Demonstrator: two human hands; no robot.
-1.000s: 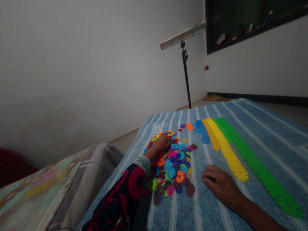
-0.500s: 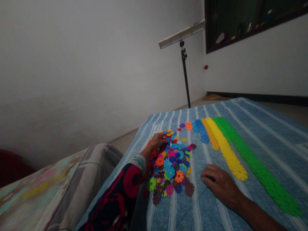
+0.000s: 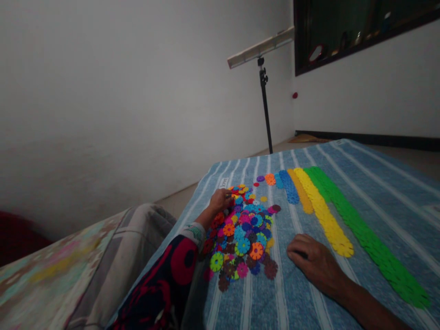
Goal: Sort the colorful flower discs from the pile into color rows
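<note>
A heap of small flower-shaped plastic discs (image 3: 244, 233) in many colours lies on a blue striped cloth (image 3: 378, 183). My left hand (image 3: 220, 200) rests at the heap's far left edge, its fingers curled and pinched among the discs; what they hold is hidden. My right hand (image 3: 311, 261) lies palm down on the cloth right of the heap, fingers bent loosely and nothing seen in it. Sorted rows run away to the right: green (image 3: 357, 227), yellow (image 3: 323, 215), amber (image 3: 302, 195), blue (image 3: 288, 185), and short orange (image 3: 270, 179) and purple (image 3: 260, 178) groups.
A black stand (image 3: 265, 110) with a pale bar on top rises beyond the cloth by the white wall. A dark-framed recess (image 3: 343, 32) sits in the upper right wall. Grey fabric (image 3: 137, 247) and a patterned cover (image 3: 51, 279) lie at my left.
My left hand has drawn back leftward from the heap's upper part to its far left edge. My right hand has stayed put on the cloth.
</note>
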